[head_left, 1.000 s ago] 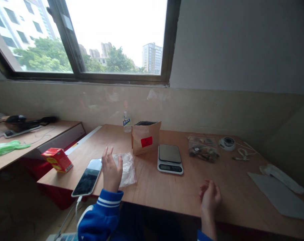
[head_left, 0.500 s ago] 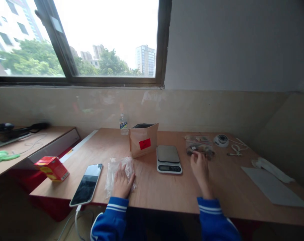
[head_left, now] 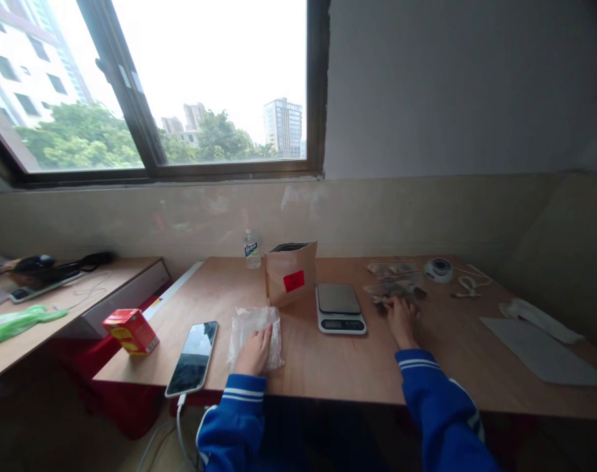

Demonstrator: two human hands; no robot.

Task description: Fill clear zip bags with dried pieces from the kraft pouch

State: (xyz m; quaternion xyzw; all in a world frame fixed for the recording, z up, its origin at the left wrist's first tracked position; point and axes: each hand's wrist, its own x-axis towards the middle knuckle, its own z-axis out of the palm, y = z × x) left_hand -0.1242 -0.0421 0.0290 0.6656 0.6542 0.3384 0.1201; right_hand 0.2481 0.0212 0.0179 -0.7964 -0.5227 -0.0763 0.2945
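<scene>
My left hand (head_left: 254, 352) lies on a crumpled clear plastic bag (head_left: 239, 328) near the table's front edge, its fingers stretched over the plastic. To the right, my right hand (head_left: 401, 322) has its fingertips bent together at the near edge of a clear zip bag with dark pieces inside (head_left: 394, 288). What exactly the fingertips pinch is partly hidden. Between my hands is a white digital scale (head_left: 338, 300) with a bare metal plate. Just left of the scale, a brown paper pouch (head_left: 285, 287) with a red label stands upright, its top open.
A phone (head_left: 193, 359) on a charging cable and a red box (head_left: 131, 332) lie at the left. A clear bottle (head_left: 252, 250) stands behind the pouch. At the right are a white dome camera (head_left: 439, 270), its cable, and a white sheet (head_left: 539, 351).
My right hand has moved onto the near edge of the zip bag. My left hand has turned and its fingers have drawn closer together on the plastic bag. The view has shifted slightly.
</scene>
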